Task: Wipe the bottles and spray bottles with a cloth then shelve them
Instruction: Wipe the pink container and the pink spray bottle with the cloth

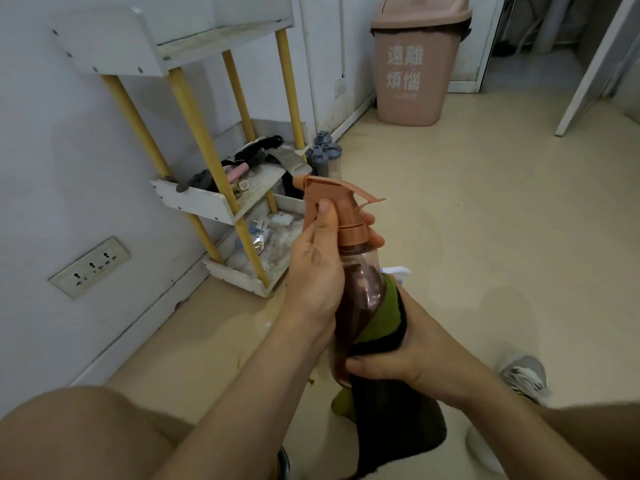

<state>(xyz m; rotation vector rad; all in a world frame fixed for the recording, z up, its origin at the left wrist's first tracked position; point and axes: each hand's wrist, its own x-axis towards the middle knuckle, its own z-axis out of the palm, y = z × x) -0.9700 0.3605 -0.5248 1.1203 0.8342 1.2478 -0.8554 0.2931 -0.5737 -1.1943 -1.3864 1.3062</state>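
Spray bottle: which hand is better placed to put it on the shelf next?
Probably the left hand: it grips the spray bottle at the neck, nearer the shelf rack. The right hand holds the cloth around the lower body.

White wall, beige floor, a yellow-legged white rack, a pink bin beyond.

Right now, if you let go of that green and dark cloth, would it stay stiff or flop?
Probably flop: the cloth wraps round the spray bottle and its loose end hangs limp below the right hand. It looks thick and fuzzy, so likely soft, light and not slippery.
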